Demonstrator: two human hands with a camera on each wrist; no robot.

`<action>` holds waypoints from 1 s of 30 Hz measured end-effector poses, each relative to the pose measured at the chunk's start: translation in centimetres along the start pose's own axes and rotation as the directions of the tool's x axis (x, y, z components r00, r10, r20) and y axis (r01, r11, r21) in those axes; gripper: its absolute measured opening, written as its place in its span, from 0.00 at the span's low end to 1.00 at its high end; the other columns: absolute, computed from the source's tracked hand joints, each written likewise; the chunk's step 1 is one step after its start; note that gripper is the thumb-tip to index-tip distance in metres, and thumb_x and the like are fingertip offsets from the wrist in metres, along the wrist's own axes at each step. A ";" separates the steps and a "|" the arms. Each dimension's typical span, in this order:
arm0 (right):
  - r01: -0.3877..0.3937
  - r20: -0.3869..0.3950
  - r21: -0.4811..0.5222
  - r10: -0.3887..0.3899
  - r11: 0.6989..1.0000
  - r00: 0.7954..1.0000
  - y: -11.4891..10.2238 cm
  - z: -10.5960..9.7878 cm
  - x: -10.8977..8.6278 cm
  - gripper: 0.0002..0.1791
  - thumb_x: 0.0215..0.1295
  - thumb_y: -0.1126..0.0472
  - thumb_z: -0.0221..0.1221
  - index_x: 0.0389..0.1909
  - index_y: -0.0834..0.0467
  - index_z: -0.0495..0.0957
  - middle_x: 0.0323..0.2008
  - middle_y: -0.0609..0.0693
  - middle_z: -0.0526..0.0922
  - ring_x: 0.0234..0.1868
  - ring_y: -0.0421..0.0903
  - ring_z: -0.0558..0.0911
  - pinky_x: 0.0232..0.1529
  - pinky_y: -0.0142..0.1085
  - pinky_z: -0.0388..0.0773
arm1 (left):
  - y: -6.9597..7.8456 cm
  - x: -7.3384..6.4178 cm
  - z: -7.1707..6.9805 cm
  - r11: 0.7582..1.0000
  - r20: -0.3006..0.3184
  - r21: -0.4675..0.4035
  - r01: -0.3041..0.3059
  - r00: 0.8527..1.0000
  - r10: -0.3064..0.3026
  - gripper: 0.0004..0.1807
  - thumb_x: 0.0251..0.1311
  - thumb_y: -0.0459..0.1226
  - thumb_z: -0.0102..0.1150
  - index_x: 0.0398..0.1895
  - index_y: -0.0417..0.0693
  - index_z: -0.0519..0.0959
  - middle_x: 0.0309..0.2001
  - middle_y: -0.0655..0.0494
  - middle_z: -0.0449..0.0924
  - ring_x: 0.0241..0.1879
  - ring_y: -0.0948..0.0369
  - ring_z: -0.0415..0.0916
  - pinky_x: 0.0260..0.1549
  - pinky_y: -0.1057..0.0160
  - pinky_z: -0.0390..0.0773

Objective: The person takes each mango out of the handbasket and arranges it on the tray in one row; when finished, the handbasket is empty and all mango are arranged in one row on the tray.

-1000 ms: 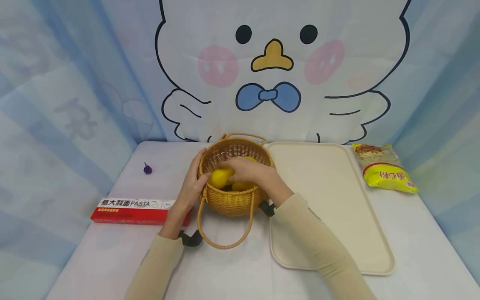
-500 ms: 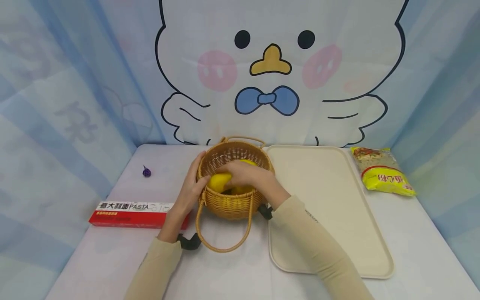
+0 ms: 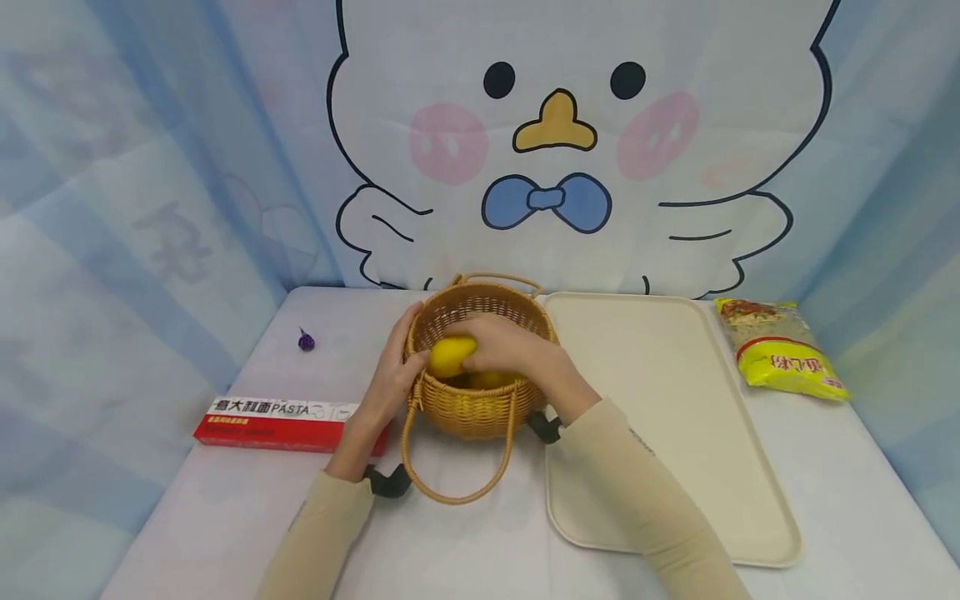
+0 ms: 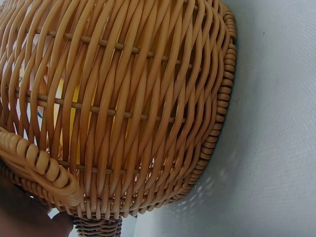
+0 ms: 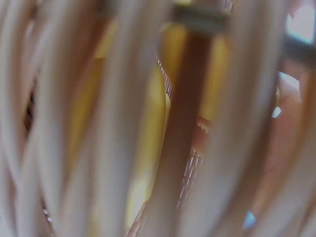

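In the head view a round wicker basket (image 3: pixel 467 417) stands on the table, one handle hanging toward the front and the other at the back. My left hand (image 3: pixel 393 373) holds its left rim, thumb over the edge and fingers along the outside. Inside the basket, my right hand (image 3: pixel 501 346) grips a yellow lemon (image 3: pixel 450 357) near the left wall; its fingertips are partly hidden. Another yellow fruit (image 3: pixel 491 380) lies below that hand. Through the weave in the left wrist view, yellow shows inside the basket (image 4: pixel 128 98). The right wrist view is mostly blurred wicker with yellow fruit (image 5: pixel 148 163) behind.
A beige tray (image 3: pixel 660 400) lies right of the basket, beneath the right forearm. Beyond it is a yellow plastic food bag (image 3: pixel 783 350). Left of the basket lie a red and white pasta box (image 3: pixel 262 427) and a small purple object (image 3: pixel 306 341). A printed curtain (image 3: pixel 555 250) closes off the back.
The whole head view has shifted slightly. Within the basket, my right hand and the lemon have risen a little, and the yellow fruit behind the hand is now covered. My left hand stays at the rim.
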State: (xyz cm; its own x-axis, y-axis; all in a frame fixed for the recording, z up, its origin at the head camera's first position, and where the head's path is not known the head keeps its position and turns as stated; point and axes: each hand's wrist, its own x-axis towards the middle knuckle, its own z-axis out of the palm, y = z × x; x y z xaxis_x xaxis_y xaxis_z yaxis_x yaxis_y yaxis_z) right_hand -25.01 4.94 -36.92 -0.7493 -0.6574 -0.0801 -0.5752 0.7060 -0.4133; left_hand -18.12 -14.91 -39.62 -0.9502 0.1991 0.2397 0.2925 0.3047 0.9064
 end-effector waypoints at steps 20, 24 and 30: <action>0.048 -0.269 0.014 -0.043 0.999 0.962 -0.2 -0.3 -3.2 0.32 0.60 0.57 0.61 0.68 0.45 0.71 0.60 0.47 0.74 0.47 0.44 0.76 0.48 0.38 0.77 | -2.4 0.7 0.4 1.000 -0.016 -0.015 0.002 1.000 -0.002 0.40 0.65 0.37 0.45 0.80 0.60 0.47 0.80 0.57 0.45 0.79 0.54 0.44 0.77 0.43 0.48; 0.078 -0.328 0.024 -0.066 0.997 0.942 0.0 -0.2 -3.5 0.32 0.60 0.58 0.62 0.68 0.45 0.72 0.61 0.48 0.73 0.48 0.44 0.76 0.49 0.38 0.78 | -0.2 0.1 0.1 1.000 -0.013 -0.005 0.013 1.000 -0.013 0.40 0.64 0.35 0.45 0.80 0.49 0.47 0.80 0.50 0.45 0.79 0.50 0.44 0.76 0.43 0.48; 0.120 -0.423 0.043 -0.091 0.992 0.902 0.3 -0.2 -3.8 0.31 0.60 0.58 0.64 0.66 0.48 0.73 0.58 0.48 0.74 0.51 0.46 0.77 0.53 0.42 0.79 | 0.3 0.0 0.2 1.000 -0.009 -0.002 0.005 1.000 -0.005 0.40 0.65 0.35 0.44 0.80 0.47 0.46 0.80 0.49 0.45 0.79 0.51 0.44 0.76 0.43 0.49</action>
State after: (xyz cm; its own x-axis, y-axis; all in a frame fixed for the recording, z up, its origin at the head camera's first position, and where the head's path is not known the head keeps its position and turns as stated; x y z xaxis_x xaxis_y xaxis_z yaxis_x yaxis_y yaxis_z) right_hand -22.36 7.71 -36.56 -0.7619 -0.5457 0.3489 -0.6466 0.6098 -0.4582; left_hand -17.96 -14.66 -39.41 -0.9527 0.1887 0.2381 0.2872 0.3042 0.9083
